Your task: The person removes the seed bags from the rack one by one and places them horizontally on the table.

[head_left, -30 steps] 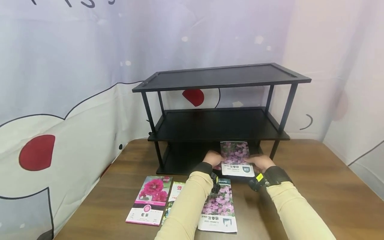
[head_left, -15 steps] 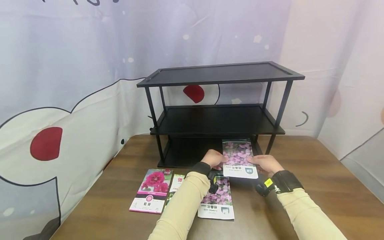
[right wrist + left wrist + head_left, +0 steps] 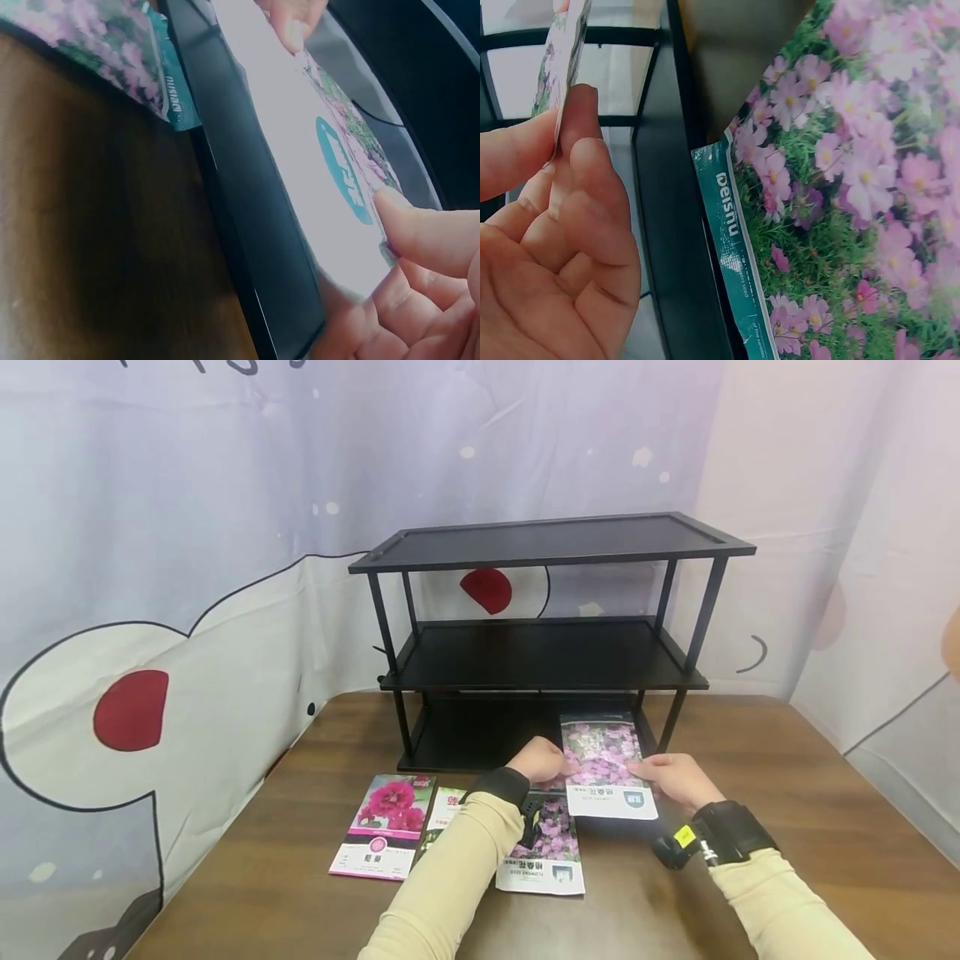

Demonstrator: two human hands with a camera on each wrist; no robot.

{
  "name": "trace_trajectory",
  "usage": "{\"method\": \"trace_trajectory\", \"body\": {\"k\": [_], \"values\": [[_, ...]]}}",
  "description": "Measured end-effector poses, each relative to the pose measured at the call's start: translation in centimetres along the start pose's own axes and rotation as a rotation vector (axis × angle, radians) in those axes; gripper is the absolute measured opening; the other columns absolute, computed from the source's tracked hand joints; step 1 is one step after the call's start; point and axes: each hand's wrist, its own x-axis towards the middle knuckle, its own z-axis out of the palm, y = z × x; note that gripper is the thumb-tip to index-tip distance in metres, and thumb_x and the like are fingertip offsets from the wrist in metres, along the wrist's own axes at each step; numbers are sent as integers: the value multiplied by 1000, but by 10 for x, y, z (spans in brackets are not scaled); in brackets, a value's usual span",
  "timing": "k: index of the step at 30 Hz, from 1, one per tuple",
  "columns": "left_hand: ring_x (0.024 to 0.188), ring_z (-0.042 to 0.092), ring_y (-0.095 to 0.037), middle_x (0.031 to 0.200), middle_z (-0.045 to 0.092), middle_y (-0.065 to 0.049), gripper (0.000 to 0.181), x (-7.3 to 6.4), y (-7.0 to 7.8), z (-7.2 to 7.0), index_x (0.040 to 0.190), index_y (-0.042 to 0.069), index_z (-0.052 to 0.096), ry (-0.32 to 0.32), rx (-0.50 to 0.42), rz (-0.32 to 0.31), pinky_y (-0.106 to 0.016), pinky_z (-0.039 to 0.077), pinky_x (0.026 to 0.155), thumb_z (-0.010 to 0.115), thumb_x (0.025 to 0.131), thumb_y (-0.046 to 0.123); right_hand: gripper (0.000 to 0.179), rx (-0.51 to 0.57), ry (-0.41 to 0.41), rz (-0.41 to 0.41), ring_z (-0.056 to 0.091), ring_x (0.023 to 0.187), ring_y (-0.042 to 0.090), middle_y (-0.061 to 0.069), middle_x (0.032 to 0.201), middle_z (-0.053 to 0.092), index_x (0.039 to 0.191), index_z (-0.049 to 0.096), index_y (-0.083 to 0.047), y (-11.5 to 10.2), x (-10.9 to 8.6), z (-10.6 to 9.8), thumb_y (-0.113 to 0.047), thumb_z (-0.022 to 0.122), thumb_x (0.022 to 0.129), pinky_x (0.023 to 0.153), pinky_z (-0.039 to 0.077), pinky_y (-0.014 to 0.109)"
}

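Observation:
A flower seed packet (image 3: pixel 600 752) with pink blossoms and a white lower band is held by its two sides, at the right front of the rack's lowest shelf. My left hand (image 3: pixel 542 762) pinches its left edge between thumb and fingers, as the left wrist view shows, with the packet's edge (image 3: pixel 564 82) at upper left. My right hand (image 3: pixel 678 778) grips the opposite edge; in the right wrist view its thumb presses the white band (image 3: pixel 300 172). A similar pink-flower packet (image 3: pixel 543 868) lies on the table below my left wrist, its top edge partly hidden.
A three-tier black rack (image 3: pixel 543 656) stands behind the hands on the wooden table (image 3: pixel 300 827). To the left lie a magenta-flower packet (image 3: pixel 386 827) and another packet (image 3: pixel 442 810) partly covered by my left sleeve. A printed cloth (image 3: pixel 225 693) hangs around the back.
Both hands have drawn the held packet slightly back toward me and to the right, farther out from beneath the middle shelf. The head view has shifted a little. The packets on the table stay put.

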Motion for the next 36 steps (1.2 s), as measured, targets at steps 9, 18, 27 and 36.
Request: {"method": "trace_trajectory", "body": {"k": [9, 18, 27, 36], "values": [[55, 60, -13, 57, 63, -3, 25, -12, 8, 1, 60, 4, 65, -41, 94, 9, -23, 41, 45, 67, 83, 14, 37, -67, 15, -10, 52, 69, 23, 3, 68, 56, 101, 63, 6, 3, -14, -4, -29, 62, 89, 66, 41, 35], [50, 56, -15, 56, 64, -5, 24, -17, 4, 11, 61, 3, 67, -92, 114, -10, -26, 42, 47, 66, 83, 13, 36, -147, 20, 1, 53, 68, 21, 3, 69, 58, 98, 66, 3, 13, -25, -5, -31, 64, 87, 62, 39, 32], [50, 51, -11, 55, 62, 0, 24, -31, 7, 19, 63, 5, 68, -72, 281, -13, -24, 41, 49, 69, 82, 19, 34, -209, 23, 21, 52, 63, 21, 4, 63, 53, 94, 67, 1, 20, -37, -4, -32, 65, 85, 59, 36, 32], [51, 47, -10, 53, 57, 3, 27, -39, 11, 27, 60, 8, 65, -49, 486, 19, -23, 40, 52, 68, 79, 27, 40, -210, 41, 42, 53, 63, 20, 4, 67, 56, 97, 66, 3, 29, -41, -5, -33, 69, 82, 58, 40, 31]]}}
